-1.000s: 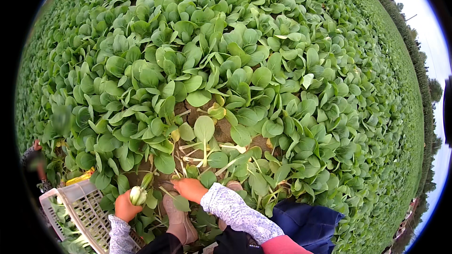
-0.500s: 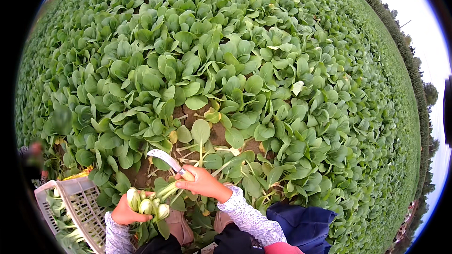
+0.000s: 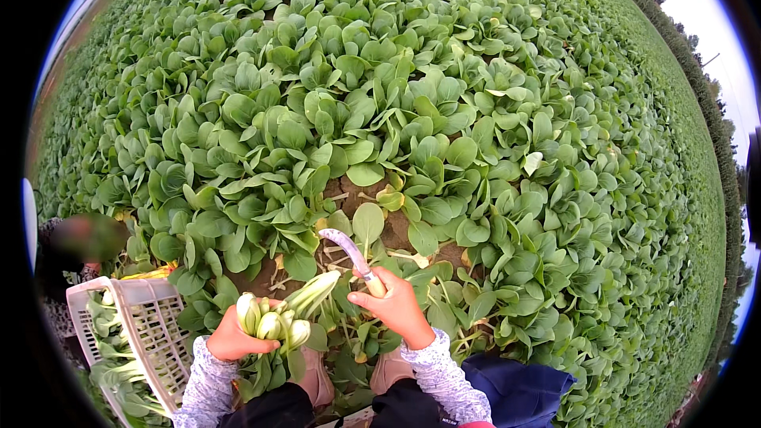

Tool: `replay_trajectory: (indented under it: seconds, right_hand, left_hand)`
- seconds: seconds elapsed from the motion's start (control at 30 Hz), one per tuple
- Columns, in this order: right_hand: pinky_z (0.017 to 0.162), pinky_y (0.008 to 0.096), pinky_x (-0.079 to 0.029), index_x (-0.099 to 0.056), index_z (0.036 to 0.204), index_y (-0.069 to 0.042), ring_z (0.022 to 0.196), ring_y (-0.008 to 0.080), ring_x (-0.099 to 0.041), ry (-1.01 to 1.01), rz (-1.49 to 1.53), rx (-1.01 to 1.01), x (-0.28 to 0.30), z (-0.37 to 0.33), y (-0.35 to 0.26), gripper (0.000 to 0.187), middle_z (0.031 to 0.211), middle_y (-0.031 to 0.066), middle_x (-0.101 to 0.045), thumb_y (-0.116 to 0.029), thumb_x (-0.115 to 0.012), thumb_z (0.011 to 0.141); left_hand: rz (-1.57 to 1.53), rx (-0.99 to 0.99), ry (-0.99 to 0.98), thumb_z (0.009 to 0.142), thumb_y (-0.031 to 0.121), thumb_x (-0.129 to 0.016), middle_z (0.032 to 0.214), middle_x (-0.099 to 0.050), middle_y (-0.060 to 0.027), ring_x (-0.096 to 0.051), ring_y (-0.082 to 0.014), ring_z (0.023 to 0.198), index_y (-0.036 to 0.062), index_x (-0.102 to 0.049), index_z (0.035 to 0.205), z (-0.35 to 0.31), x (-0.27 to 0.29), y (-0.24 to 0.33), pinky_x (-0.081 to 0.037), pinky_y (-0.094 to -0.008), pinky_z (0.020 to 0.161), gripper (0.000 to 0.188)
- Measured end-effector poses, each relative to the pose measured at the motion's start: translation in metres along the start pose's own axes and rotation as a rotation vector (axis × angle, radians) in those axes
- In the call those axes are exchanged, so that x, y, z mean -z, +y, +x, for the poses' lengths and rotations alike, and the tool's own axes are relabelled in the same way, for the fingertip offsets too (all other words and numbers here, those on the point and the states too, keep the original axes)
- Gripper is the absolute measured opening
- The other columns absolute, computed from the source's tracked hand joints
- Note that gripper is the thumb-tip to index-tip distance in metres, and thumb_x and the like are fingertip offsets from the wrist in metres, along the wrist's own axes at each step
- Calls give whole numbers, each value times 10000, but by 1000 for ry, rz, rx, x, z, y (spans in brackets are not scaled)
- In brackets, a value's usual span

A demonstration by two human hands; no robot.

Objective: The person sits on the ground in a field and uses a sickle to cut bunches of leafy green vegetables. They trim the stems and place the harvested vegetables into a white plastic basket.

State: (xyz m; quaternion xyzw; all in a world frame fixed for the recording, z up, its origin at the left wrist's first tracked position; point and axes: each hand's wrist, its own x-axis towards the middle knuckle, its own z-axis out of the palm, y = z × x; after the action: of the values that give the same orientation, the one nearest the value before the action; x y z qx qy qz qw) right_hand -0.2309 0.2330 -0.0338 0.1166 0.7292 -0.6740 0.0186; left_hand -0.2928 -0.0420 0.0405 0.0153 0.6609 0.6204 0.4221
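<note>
In my left hand (image 3: 238,336) I grip a bunch of bok choy (image 3: 272,322), its pale, rounded bases facing up and its leaves hanging below. Another pale bok choy (image 3: 314,294) slants from the bunch toward my right hand; whether my left fingers hold it is hidden. My right hand (image 3: 396,311) is closed round the wooden handle of a small sickle (image 3: 342,247), its curved blade pointing up and left. A gap separates that hand from the bunch. Cut stems and loose leaves (image 3: 369,223) lie on bare soil just beyond the blade.
A pale plastic crate (image 3: 151,333) holding bok choy stands at my left. Behind it a person (image 3: 67,257) is partly in view, blurred. Dense rows of growing bok choy (image 3: 349,111) spread ahead and right. Dark blue cloth (image 3: 515,388) lies by my right side; my shoes (image 3: 390,368) are below.
My right hand has drawn away from the bunch, to the right, with the sickle. The slanting bok choy now stands clear of its fingers. The view has shifted, showing more of the person.
</note>
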Motion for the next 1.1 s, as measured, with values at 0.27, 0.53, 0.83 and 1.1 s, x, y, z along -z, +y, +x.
replay_trajectory:
  seconds: [0.27, 0.53, 0.83, 1.1]
  right_hand:
    - [414, 170, -374, -581, 951, -2, 454, 38, -441, 16, 458, -372, -9, 2, -8, 191, 937, 103, -665, -91, -690, 822]
    - [415, 188, -355, -542, 872, -15, 466, 50, -437, 91, 67, -277, 14, -2, -14, 215, 694, 11, -567, -48, -724, 764]
    - [454, 193, -404, -490, 929, -35, 516, 74, -491, 8, 342, -240, -64, -8, -31, 286, 774, 53, -603, -72, -730, 778]
    - [468, 192, -422, -506, 992, -25, 633, 70, -510, 65, 0, 78, -52, -3, -13, 315, 949, 40, -529, -121, -732, 795]
  left_hand:
    - [-39, -19, -238, 671, -23, -738, 1238, -550, -74, -513, -145, 1111, -5, -468, 1285, 21, -24, -19, -388, -309, 984, 672]
    - [-106, -172, 44, 679, -13, -754, 1304, -498, -61, -468, -134, 1169, 12, -401, 1324, 26, 8, -16, -364, -296, 1017, 736]
    - [-246, -106, -66, 632, 130, -859, 1401, -336, -107, -342, -193, 1287, 10, -141, 1433, 48, -38, -42, -315, -333, 1064, 1082]
    - [22, -63, -138, 616, -15, -743, 1265, -483, -77, -457, -162, 1168, 23, -321, 1373, 53, -21, -39, -397, -315, 987, 867]
